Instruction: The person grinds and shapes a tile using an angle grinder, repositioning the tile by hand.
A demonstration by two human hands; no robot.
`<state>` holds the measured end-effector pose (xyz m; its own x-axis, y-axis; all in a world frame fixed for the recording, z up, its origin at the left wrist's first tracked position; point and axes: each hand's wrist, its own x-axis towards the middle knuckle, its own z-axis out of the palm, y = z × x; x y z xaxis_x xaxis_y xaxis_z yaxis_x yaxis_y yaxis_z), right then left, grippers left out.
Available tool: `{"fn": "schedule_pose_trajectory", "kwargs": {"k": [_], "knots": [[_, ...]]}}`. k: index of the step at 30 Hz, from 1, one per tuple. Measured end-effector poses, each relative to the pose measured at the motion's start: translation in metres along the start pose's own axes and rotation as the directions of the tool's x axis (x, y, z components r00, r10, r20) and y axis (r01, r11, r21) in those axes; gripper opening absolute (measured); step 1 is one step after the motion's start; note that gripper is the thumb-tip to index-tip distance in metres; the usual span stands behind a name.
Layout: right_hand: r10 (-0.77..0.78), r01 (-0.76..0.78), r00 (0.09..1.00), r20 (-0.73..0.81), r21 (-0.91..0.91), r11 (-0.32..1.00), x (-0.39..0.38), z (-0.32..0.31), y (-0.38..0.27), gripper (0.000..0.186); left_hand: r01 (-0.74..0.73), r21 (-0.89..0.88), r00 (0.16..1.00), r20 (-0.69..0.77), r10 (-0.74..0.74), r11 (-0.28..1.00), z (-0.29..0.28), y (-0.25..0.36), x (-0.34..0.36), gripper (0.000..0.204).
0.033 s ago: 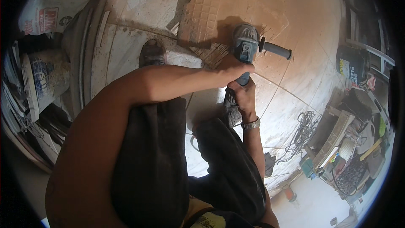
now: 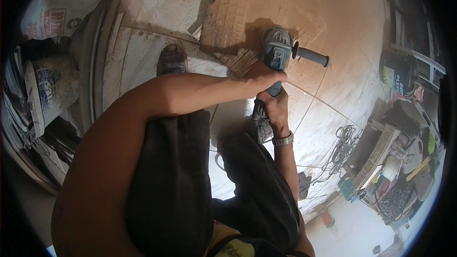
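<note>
Grinder [image 2: 276, 50] gripped by both hands, left hand [image 2: 263, 75] above right hand [image 2: 273, 107]

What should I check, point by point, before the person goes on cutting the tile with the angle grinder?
1. Both hands on the angle grinder: ok; left hand and right hand grip its rear body.
2. Side handle held: not ok, it is free.
3. Tile held steady: cannot tell.
4. Shoe away from the disc: ok.
5. Gloves: not ok, hands bare.
6. Loose cable away from the cut: ok.
</note>
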<state>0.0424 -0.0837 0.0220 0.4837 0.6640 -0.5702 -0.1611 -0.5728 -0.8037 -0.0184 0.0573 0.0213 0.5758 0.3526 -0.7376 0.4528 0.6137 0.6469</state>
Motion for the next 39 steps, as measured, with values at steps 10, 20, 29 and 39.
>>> {"fn": "schedule_pose_trajectory", "kwargs": {"k": [10, 20, 29, 39], "knots": [[-0.040, 0.041, 0.996, 0.075, -0.011, 0.999, 0.003, 0.007, -0.006, 0.038, -0.049, -0.106, 0.996, -0.074, 0.042, 0.993, -0.005, -0.018, 0.007, 0.036], [-0.022, 0.027, 0.995, 0.101, -0.048, 0.999, 0.003, 0.009, -0.016, 0.040, -0.066, -0.137, 0.993, -0.101, 0.052, 0.988, -0.008, -0.014, 0.000, 0.032], [-0.017, 0.028, 0.990, 0.139, -0.075, 0.997, 0.008, 0.014, -0.023, 0.045, -0.023, -0.186, 0.996, -0.094, 0.006, 0.982, -0.019, -0.009, -0.008, 0.041], [-0.026, 0.042, 0.990, 0.138, -0.114, 0.993, 0.010, 0.017, -0.025, 0.040, 0.010, -0.207, 0.992, -0.122, -0.036, 0.978, -0.022, -0.018, 0.001, 0.037]]}}
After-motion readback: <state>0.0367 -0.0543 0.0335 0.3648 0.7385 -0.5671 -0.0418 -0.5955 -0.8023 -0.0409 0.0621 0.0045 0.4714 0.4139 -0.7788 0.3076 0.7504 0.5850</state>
